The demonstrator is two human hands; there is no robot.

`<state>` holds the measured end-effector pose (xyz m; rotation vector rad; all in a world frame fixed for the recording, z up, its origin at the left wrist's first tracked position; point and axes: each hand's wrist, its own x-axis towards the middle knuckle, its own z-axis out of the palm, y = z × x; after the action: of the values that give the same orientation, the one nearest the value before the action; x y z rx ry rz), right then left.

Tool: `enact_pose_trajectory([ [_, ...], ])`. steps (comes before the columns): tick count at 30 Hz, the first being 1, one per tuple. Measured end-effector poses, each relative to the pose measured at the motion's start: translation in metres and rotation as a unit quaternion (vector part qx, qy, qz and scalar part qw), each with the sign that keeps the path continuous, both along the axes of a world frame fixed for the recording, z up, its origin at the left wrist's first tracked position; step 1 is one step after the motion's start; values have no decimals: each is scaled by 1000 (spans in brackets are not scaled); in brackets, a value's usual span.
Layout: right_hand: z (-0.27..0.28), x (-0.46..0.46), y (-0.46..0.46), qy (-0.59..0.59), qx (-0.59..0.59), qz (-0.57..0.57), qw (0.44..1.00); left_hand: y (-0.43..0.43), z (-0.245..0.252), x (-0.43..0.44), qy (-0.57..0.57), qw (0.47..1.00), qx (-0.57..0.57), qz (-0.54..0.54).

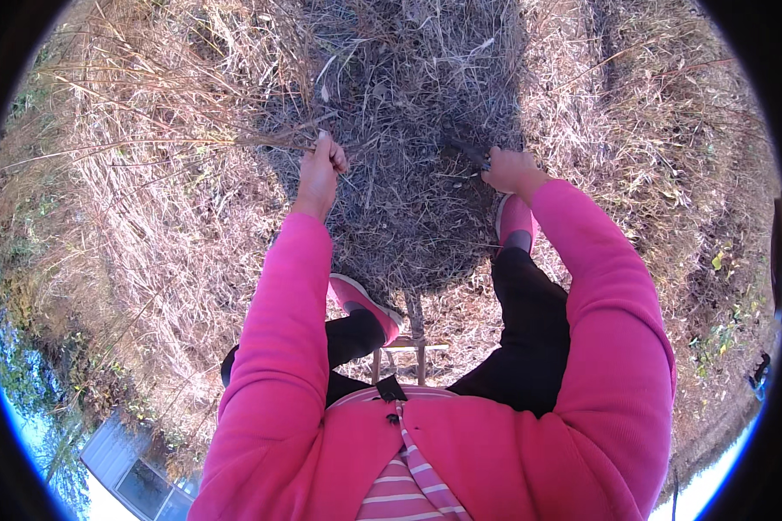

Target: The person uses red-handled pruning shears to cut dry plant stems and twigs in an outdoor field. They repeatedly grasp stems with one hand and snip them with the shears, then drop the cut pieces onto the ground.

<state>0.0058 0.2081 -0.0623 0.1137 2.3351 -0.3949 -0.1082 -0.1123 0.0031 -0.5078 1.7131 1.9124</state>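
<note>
My left hand [322, 166] is closed around a bunch of long dry grass stalks [260, 139], which fan out to the left. My right hand [511, 170] grips a dark hand tool [468, 151] that points left over the ground. Shade blurs the tool's outline, so its exact kind cannot be told. Dry cut-looking grass [404, 195] covers the shaded ground between both hands. The two hands are well apart, with the right one just above my right shoe [516, 218].
My left pink shoe [365, 303] stands on the dry grass. Between my legs is a small wooden frame [420, 361], partly hidden by my clothing. Tall dry grass [163, 84] rises at the left. A pale building with windows [137, 478] shows at the lower left.
</note>
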Motion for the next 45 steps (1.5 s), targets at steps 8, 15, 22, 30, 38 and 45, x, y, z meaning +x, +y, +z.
enact_pose_trajectory([
  [8, -15, -44, -38, -351, -411, -262, 800, -8, -6, 24, 21, 987, -94, -127],
  [15, -24, -80, -78, -379, -395, -269, 793, 2, -4, 27, -12, 994, -66, -85],
  [22, -31, -85, -100, -293, -402, -307, 811, 16, -1, 36, -11, 994, -61, -92],
  [30, -13, -45, -72, -348, -445, -296, 770, -22, -8, 46, -4, 990, -138, 0],
  [38, 15, -33, -40, -373, -458, -346, 729, -21, 0, 41, -39, 984, -169, -39],
  [45, 20, -49, -42, -351, -502, -311, 726, -93, 6, 85, -105, 949, -289, -67],
])
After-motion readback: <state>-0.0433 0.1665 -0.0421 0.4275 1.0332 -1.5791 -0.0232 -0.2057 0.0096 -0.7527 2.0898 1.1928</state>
